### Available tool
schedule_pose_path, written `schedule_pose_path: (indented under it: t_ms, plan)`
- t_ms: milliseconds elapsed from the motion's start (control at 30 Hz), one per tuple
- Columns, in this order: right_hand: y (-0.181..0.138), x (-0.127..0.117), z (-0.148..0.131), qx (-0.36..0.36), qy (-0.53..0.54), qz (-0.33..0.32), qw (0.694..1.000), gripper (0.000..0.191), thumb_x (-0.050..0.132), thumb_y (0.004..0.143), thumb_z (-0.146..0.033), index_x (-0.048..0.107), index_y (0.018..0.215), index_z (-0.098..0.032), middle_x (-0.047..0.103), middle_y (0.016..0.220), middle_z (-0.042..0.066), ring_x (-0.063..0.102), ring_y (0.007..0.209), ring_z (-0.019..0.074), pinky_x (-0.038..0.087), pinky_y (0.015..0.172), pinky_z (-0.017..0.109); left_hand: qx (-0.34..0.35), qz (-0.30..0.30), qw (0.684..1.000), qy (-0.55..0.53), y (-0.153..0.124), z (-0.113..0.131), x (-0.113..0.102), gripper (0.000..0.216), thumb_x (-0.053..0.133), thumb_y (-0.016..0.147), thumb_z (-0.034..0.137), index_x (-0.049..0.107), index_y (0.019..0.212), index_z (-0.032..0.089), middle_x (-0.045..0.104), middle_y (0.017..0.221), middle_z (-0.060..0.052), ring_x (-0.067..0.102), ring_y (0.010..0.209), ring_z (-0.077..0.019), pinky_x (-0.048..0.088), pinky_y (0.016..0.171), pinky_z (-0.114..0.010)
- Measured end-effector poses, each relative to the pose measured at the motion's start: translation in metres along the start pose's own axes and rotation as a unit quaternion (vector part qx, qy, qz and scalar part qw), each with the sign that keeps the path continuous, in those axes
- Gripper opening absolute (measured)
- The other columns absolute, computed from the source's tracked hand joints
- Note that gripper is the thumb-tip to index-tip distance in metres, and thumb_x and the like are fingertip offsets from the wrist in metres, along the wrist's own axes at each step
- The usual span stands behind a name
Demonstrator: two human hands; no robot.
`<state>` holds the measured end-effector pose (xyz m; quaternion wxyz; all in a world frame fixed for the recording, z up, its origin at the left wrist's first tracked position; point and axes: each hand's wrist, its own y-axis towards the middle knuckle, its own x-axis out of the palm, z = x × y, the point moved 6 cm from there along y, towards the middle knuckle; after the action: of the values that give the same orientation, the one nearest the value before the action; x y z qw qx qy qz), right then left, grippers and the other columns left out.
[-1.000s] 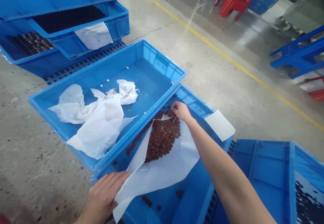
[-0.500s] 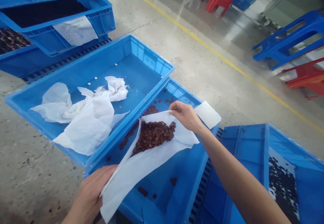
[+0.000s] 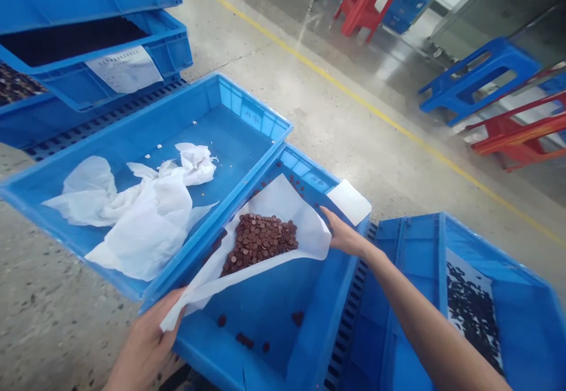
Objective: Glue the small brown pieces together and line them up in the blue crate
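a white paper sheet [image 3: 283, 214] is lifted above the floor of a blue crate [image 3: 274, 314], sagging in the middle like a sling. one near corner is pinched in the left hand [image 3: 145, 344], the far right edge is gripped by the right hand [image 3: 345, 236]. a heap of small round reddish-brown discs [image 3: 259, 242] lies in the sag. a few loose discs [image 3: 247, 339] of the same kind lie on the crate floor beneath and near the far wall.
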<state>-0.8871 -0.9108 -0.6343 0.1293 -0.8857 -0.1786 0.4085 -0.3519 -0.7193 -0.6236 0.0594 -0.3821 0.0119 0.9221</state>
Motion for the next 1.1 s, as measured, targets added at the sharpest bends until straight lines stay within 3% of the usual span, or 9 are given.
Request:
schedule_pose_path:
  t_ms: [67,133,300,533,633,733,867,967,1100]
  plan:
    - [0.019,0.021,-0.006,-0.024,-0.007,-0.001,1.0,0.131,0.1,0.078,-0.044,0.034,0.189,-0.025,0.035,0.195,0.022,0.039,0.18,0.0446,0.047,0.142,0.061,-0.002,0.002,1.0,0.0,0.001,0.001,0.002,0.04,0.061,0.121,0.041,0.083,0.152,0.029,0.093,0.135,-0.002,0.093,0.113,-0.0278,0.074,0.091,-0.026]
    - [0.046,0.038,-0.014,-0.033,-0.011,0.01,0.999,0.135,0.097,0.084,-0.045,0.02,0.193,-0.026,0.024,0.198,0.022,0.031,0.183,0.0432,0.042,0.145,0.062,0.001,0.005,1.0,-0.007,0.0,0.004,0.004,0.039,0.061,0.12,0.04,0.084,0.15,0.03,0.093,0.136,-0.002,0.093,0.113,-0.0271,0.074,0.092,-0.026]
    - [0.109,0.067,-0.035,0.009,-0.05,0.033,0.998,0.148,0.098,0.084,-0.041,-0.001,0.193,-0.027,0.027,0.19,0.03,0.072,0.147,0.0378,0.065,0.121,0.053,0.011,0.007,1.0,-0.017,-0.004,0.009,0.005,0.041,0.059,0.12,0.039,0.082,0.152,0.031,0.091,0.142,-0.005,0.092,0.119,-0.0298,0.074,0.094,-0.031]
    - [0.151,0.079,-0.067,0.054,-0.182,0.022,0.982,0.128,0.101,0.084,-0.028,0.027,0.187,-0.028,0.045,0.181,0.027,0.075,0.141,0.0425,0.064,0.112,0.05,0.048,0.007,0.999,-0.003,-0.007,0.007,0.01,0.038,0.064,0.119,0.047,0.081,0.15,0.033,0.091,0.139,-0.007,0.092,0.119,-0.0294,0.072,0.1,-0.031]
    - [0.162,0.075,-0.068,0.073,-0.217,-0.001,0.973,0.089,0.097,0.098,-0.037,0.051,0.173,-0.022,0.064,0.165,0.02,0.077,0.131,0.0367,0.066,0.111,0.054,0.061,-0.001,0.998,0.004,-0.006,0.008,0.013,0.038,0.061,0.12,0.049,0.081,0.148,0.032,0.092,0.135,-0.008,0.092,0.116,-0.0295,0.071,0.097,-0.031]
    - [0.165,0.073,-0.066,0.072,-0.229,-0.03,0.97,0.047,0.087,0.111,-0.047,0.073,0.145,-0.019,0.078,0.137,0.011,0.078,0.118,0.0293,0.068,0.106,0.052,0.071,0.011,0.997,0.017,-0.006,0.009,0.012,0.037,0.058,0.121,0.046,0.081,0.147,0.032,0.092,0.136,-0.009,0.092,0.117,-0.0294,0.071,0.095,-0.032]
    - [0.149,0.07,-0.071,0.007,-0.211,-0.026,0.977,0.027,0.087,0.109,-0.043,0.079,0.117,-0.019,0.079,0.135,0.009,0.075,0.126,0.0292,0.063,0.113,0.051,0.075,0.016,0.997,0.028,-0.005,0.008,0.013,0.037,0.061,0.118,0.043,0.083,0.144,0.031,0.092,0.135,-0.009,0.092,0.116,-0.0305,0.072,0.095,-0.033]
    - [0.124,0.066,-0.074,-0.039,-0.171,-0.005,0.984,0.011,0.081,0.109,-0.034,0.077,0.111,-0.023,0.081,0.135,0.006,0.073,0.129,0.0279,0.057,0.114,0.043,0.074,0.012,0.997,0.009,-0.003,0.009,0.011,0.034,0.061,0.117,0.039,0.086,0.139,0.03,0.093,0.13,-0.008,0.093,0.113,-0.0298,0.073,0.095,-0.033]
    - [0.084,0.067,-0.064,-0.034,-0.104,0.036,0.993,0.011,0.062,0.113,-0.034,0.071,0.118,-0.029,0.083,0.108,0.001,0.076,0.102,0.0261,0.054,0.093,0.032,0.068,-0.01,0.997,-0.034,0.001,0.015,0.003,0.03,0.065,0.116,0.035,0.087,0.137,0.03,0.094,0.128,-0.007,0.093,0.112,-0.0287,0.074,0.096,-0.03]
